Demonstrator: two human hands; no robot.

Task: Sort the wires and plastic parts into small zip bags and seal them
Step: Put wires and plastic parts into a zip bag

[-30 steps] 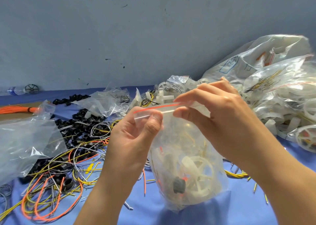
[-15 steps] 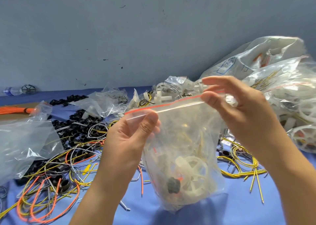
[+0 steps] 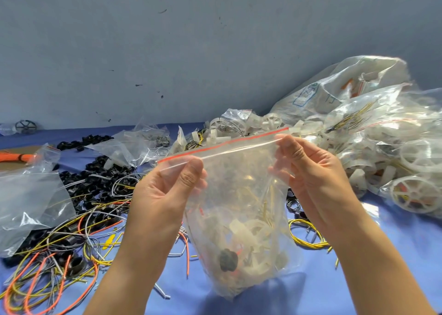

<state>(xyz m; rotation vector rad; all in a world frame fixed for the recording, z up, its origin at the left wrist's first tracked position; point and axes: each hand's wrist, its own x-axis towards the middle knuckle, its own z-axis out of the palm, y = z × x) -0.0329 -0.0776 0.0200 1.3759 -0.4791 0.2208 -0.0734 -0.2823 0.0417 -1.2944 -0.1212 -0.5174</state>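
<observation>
So, both hands are holding up one zip bag point(image 3: 239, 207) by its top corners.

The left hand point(image 3: 165, 195) pinches the left end of the red zip strip point(image 3: 222, 144) and the right hand point(image 3: 318, 180) pinches the right end, so the strip is stretched between them. The bag hangs between the hands, with a white plastic wheel point(image 3: 256, 243) and a black part point(image 3: 228, 259) at the bottom. Loose wires point(image 3: 59, 255) lie left of the left hand on the blue desk point(image 3: 394, 255). A heap of bagged wheels point(image 3: 394, 147) is off to the right.
</observation>
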